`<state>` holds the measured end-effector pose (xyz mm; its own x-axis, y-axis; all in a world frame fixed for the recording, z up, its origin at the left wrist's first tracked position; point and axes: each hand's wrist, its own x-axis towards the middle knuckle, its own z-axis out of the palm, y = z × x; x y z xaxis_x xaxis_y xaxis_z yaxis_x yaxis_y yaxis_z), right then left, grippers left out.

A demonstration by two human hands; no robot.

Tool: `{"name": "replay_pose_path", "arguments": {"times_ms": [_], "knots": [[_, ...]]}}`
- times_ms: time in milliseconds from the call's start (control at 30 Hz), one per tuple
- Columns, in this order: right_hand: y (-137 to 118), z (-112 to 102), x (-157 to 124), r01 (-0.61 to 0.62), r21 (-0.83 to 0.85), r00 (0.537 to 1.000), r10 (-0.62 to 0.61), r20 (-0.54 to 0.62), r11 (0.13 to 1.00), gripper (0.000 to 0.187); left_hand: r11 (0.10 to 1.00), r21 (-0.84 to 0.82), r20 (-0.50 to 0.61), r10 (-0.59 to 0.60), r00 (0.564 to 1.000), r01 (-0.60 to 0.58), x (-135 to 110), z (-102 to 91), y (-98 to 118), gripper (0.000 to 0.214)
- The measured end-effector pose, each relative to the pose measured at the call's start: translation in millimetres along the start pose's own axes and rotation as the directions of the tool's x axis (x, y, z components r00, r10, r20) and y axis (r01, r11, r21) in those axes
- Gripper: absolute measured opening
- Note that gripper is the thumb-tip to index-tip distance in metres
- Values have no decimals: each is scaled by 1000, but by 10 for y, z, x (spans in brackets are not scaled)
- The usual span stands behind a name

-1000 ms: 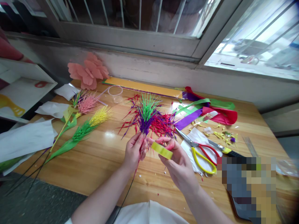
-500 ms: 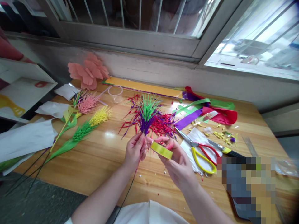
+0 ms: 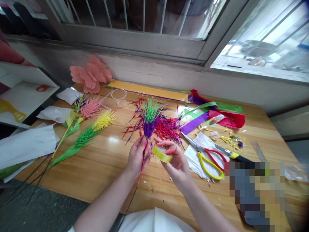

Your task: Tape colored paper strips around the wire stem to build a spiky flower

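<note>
My left hand (image 3: 138,155) is closed round the stem of a spiky paper sprig (image 3: 149,116) with green tips above and purple spikes below; its dark wire runs down toward my lap. My right hand (image 3: 174,160) grips a yellow-green roll of tape (image 3: 162,154) held close against the stem, just right of my left fingers. Both hands hover above the wooden table (image 3: 101,164), near its middle.
Loose red and purple paper spikes (image 3: 169,129) lie behind my hands. Yellow-and-red scissors (image 3: 209,158) and a craft knife (image 3: 229,154) rest to the right. Finished sprigs (image 3: 91,129), a pink paper flower (image 3: 90,75), white sheets (image 3: 26,143) and coloured paper strips (image 3: 212,112) surround them.
My right hand has brought the tape roll left and a little up, closer to the stem. The sprig has tilted slightly in my left hand.
</note>
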<state>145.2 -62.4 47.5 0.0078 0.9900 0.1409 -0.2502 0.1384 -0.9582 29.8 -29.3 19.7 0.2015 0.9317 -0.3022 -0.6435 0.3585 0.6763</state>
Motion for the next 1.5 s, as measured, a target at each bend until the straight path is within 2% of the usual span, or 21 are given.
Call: {"name": "replay_pose_path", "arguments": {"times_ms": [133,300,367,500,667,733,867,967,1100,1200,1267,1400,1500], "knots": [[48,-15,0,-52,95,997,57,-52,994,16,1000,-11,27,-9,1000,9,14,-21,2,24],[-33,-59,27,-201,356,977,213,6,913,21,999,-23,19,-35,999,36,5,-34,0,17],[-77,-66,46,-240,387,967,253,17,890,23,999,-25,20,-32,999,32,-3,-31,3,15],[-102,-67,69,-266,334,958,287,-16,904,26,999,-37,16,-27,999,28,-8,-22,11,16],[-54,-86,70,-245,295,966,257,-3,923,23,998,-48,28,-30,999,32,-5,-23,15,16],[-58,-105,70,-223,222,975,221,34,949,22,998,-47,35,-28,999,29,-6,-18,14,16],[-128,-168,65,-118,-15,975,119,187,993,17,1000,1,22,-9,1000,9,-9,2,21,19],[-187,-224,58,-95,-28,971,99,216,995,16,995,100,-12,22,1000,-21,-21,23,50,23],[-206,-266,74,-201,59,951,181,251,978,26,974,224,-45,51,998,-40,-65,71,116,26],[-188,-266,116,-287,61,944,271,189,956,32,960,278,-39,28,999,-16,-113,124,179,27],[-190,-264,152,-334,74,933,319,165,940,30,954,299,-34,8,999,2,-149,160,224,27],[-253,-278,220,-392,128,897,347,275,911,26,939,342,-10,-19,1000,22,-209,215,294,27],[-294,-280,257,-406,78,900,384,209,910,21,926,377,18,-27,999,18,-232,244,298,27]]}}
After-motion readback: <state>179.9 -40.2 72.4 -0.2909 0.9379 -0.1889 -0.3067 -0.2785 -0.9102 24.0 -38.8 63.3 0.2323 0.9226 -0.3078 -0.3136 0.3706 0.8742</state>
